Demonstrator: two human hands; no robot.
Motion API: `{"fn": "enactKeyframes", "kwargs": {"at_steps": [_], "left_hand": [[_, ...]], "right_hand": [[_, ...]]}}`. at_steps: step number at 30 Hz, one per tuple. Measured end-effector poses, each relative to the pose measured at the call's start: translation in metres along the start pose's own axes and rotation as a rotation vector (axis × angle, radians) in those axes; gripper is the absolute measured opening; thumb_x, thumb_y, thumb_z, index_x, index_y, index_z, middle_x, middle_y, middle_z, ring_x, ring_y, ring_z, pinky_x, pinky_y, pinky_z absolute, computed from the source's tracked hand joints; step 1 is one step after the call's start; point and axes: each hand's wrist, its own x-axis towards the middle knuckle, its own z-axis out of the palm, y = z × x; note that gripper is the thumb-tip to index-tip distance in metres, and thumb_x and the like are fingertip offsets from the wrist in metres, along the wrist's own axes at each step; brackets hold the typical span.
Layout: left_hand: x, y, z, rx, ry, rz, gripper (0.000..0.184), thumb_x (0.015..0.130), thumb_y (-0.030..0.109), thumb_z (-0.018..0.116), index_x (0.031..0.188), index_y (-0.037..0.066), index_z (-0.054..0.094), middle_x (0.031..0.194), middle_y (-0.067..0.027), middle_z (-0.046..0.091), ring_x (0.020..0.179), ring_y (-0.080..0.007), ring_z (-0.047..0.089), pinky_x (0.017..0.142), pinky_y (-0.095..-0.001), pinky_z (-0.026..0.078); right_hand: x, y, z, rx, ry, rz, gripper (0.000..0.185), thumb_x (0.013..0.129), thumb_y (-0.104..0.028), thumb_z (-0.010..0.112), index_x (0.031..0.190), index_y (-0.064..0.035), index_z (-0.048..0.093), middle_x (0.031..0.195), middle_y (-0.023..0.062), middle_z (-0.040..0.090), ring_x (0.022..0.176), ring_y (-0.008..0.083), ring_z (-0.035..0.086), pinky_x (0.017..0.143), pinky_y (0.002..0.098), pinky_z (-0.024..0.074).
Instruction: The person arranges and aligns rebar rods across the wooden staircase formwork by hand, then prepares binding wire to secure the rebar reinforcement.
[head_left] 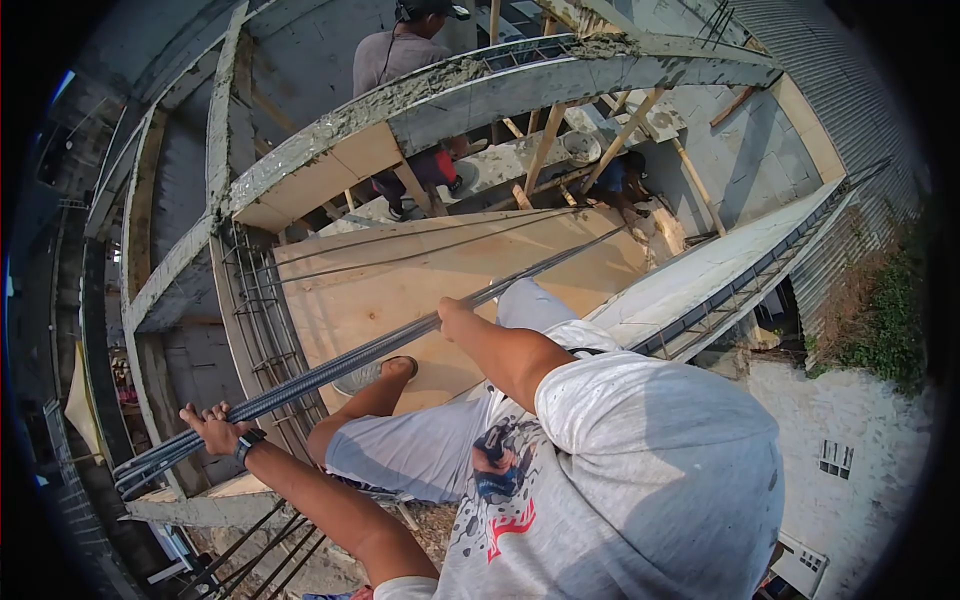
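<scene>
A bundle of long steel bars runs slantwise across the view, from the lower left to the upper right. My left hand is at its lower left part, wearing a dark watch, with the thumb side against the bars and some fingers apart. Further up the bundle, my right hand is closed around the bars. Beneath the bars lies a plywood panel, and a shoe rests on it. Two thinner bars stretch over the panel's upper part.
Concrete beams frame the panel. A tied rebar cage lies along its left side, another at the right. A person in a cap is behind the beam; two more people are below it among wooden props.
</scene>
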Motion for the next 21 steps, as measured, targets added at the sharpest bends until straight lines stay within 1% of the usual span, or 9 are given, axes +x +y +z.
{"fn": "enactKeyframes", "kwargs": {"at_steps": [1,4,5,9,12,15,18,19,21], "left_hand": [[-0.01,0.009,0.002,-0.027,0.035,-0.033,0.037,0.103,0.04,0.059,0.117,0.006,0.059,0.066,0.0015,0.035,0.051,-0.0087,0.037,0.047,-0.0284,0.038],[0.009,0.004,-0.024,-0.054,-0.034,-0.024,0.041,0.104,0.043,0.057,0.12,0.006,0.057,0.065,0.0019,0.032,0.051,-0.0081,0.036,0.047,-0.0274,0.037],[0.007,0.004,-0.024,-0.051,-0.054,0.024,0.045,0.104,0.047,0.055,0.119,0.005,0.056,0.061,0.0032,0.03,0.049,-0.0076,0.034,0.046,-0.0265,0.036],[-0.005,0.006,-0.014,-0.198,-0.077,-0.038,0.052,0.102,0.054,0.052,0.113,0.004,0.056,0.051,0.0049,0.028,0.041,-0.008,0.031,0.044,-0.0252,0.037],[-0.013,-0.016,-0.02,-0.155,-0.068,-0.073,0.052,0.101,0.055,0.054,0.111,0.004,0.057,0.051,0.0039,0.031,0.04,-0.0087,0.032,0.043,-0.0261,0.037],[-0.015,-0.054,-0.037,-0.108,-0.06,-0.098,0.055,0.1,0.057,0.053,0.109,0.004,0.058,0.049,0.0036,0.033,0.04,-0.009,0.033,0.042,-0.0266,0.037],[-0.04,-0.078,-0.045,-0.171,0.0,-0.212,0.063,0.098,0.065,0.051,0.103,0.002,0.061,0.047,0.0036,0.032,0.039,-0.0102,0.033,0.042,-0.0271,0.037],[-0.047,-0.085,-0.039,-0.227,0.021,-0.257,0.067,0.097,0.067,0.051,0.1,0.002,0.062,0.046,0.0036,0.032,0.038,-0.0106,0.033,0.042,-0.0273,0.037],[-0.049,-0.104,-0.032,-0.315,-0.047,-0.396,0.072,0.094,0.072,0.049,0.093,0.001,0.064,0.045,0.0036,0.032,0.037,-0.0115,0.034,0.043,-0.0275,0.037]], "right_hand": [[0.002,0.0,0.002,0.044,-0.04,0.0,0.046,0.092,-0.026,0.058,0.132,-0.0036,0.058,0.137,0.0229,0.058,0.117,0.036,0.061,0.099,0.0418,0.0492],[0.005,0.001,0.022,0.074,-0.112,-0.003,0.048,0.093,-0.026,0.057,0.135,-0.0029,0.055,0.141,0.0232,0.055,0.12,0.0363,0.06,0.101,0.0424,0.0483],[0.004,-0.001,0.03,0.037,-0.095,-0.001,0.048,0.093,-0.026,0.057,0.136,-0.0025,0.054,0.141,0.0233,0.055,0.121,0.0361,0.059,0.101,0.0422,0.0481],[-0.003,0.002,0.045,-0.029,-0.056,-0.031,0.051,0.093,-0.026,0.058,0.138,-0.0014,0.052,0.144,0.0231,0.052,0.125,0.0354,0.057,0.102,0.0405,0.0476],[0.031,0.012,0.053,0.005,-0.034,0.002,0.051,0.092,-0.023,0.059,0.138,-0.0018,0.052,0.144,0.0222,0.052,0.124,0.0348,0.057,0.102,0.04,0.0475],[0.105,0.02,0.056,-0.053,0.004,-0.002,0.044,0.09,-0.02,0.067,0.131,-0.0101,0.055,0.129,0.0082,0.058,0.104,0.0249,0.064,0.083,0.0412,0.0568],[0.156,0.025,0.054,-0.043,0.044,-0.088,0.056,0.09,-0.021,0.064,0.14,-0.0032,0.048,0.145,0.0188,0.051,0.121,0.0322,0.058,0.1,0.0407,0.048],[0.164,0.014,0.049,-0.059,-0.005,-0.046,0.055,0.089,-0.023,0.064,0.138,-0.0033,0.048,0.141,0.0181,0.052,0.12,0.0305,0.058,0.097,0.0418,0.0485],[0.181,-0.002,0.048,-0.171,0.035,-0.033,0.053,0.089,-0.023,0.064,0.135,-0.0023,0.049,0.137,0.0183,0.053,0.118,0.029,0.058,0.095,0.0424,0.0488]]}}
